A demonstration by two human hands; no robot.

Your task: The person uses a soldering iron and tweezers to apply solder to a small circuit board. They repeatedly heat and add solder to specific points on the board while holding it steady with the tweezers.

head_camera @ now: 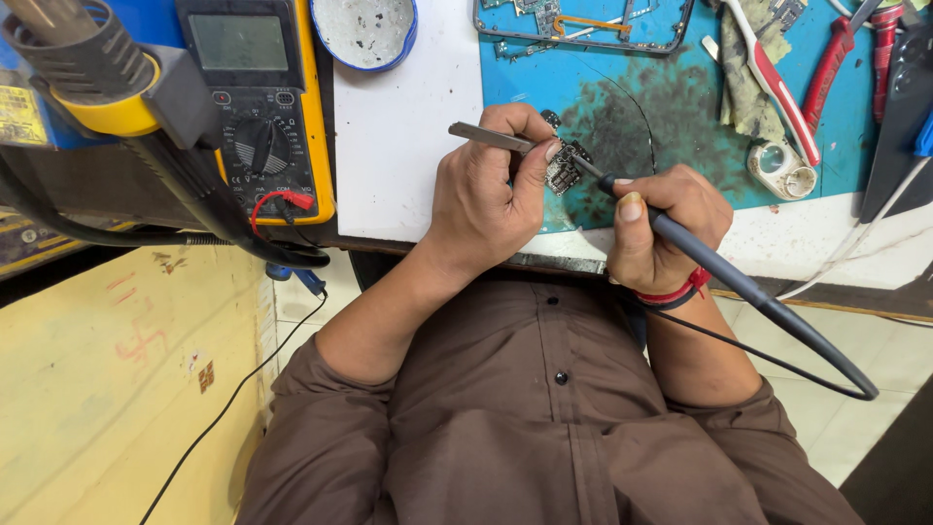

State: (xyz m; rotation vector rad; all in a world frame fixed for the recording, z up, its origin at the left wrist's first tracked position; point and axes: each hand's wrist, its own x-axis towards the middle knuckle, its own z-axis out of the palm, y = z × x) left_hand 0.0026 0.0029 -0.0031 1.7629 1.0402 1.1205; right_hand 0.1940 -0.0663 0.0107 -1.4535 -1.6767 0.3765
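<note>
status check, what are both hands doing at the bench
Left hand shut on tweezers. Right hand shut on soldering iron, tip at small circuit board. Blue mat cluttered; nothing blocking.

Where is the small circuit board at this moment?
In the head view, the small circuit board lies on the blue mat near the desk's front edge, between the left hand holding tweezers and the right hand holding the soldering iron.

— What colour is that flat rubber mat (700, 146) under the board?
— Teal, smudged black in the middle. My long slim soldering iron (700, 255) is dark grey.
— And the boxy plastic multimeter (255, 97)?
— Yellow-edged, grey-faced, with red and black leads. My cloth shirt (544, 418) is plain brown.
</note>
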